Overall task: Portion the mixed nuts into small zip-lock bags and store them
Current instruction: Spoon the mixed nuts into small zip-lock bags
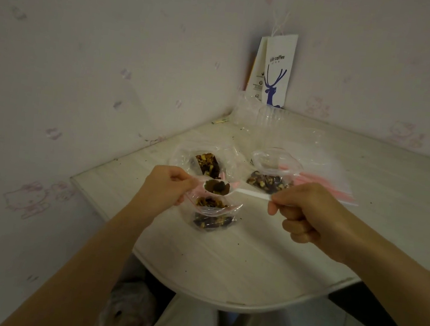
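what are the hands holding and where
Left hand pinches the small zip-lock bag by its open rim; right hand grips the white plastic spoon at its handle end.

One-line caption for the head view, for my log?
Right hand holds a white spoon of mixed nuts over a small zip-lock bag the left hand holds open.

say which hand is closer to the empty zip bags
Right. The right hand sits just in front of the empty zip bags; the left hand is farther left.
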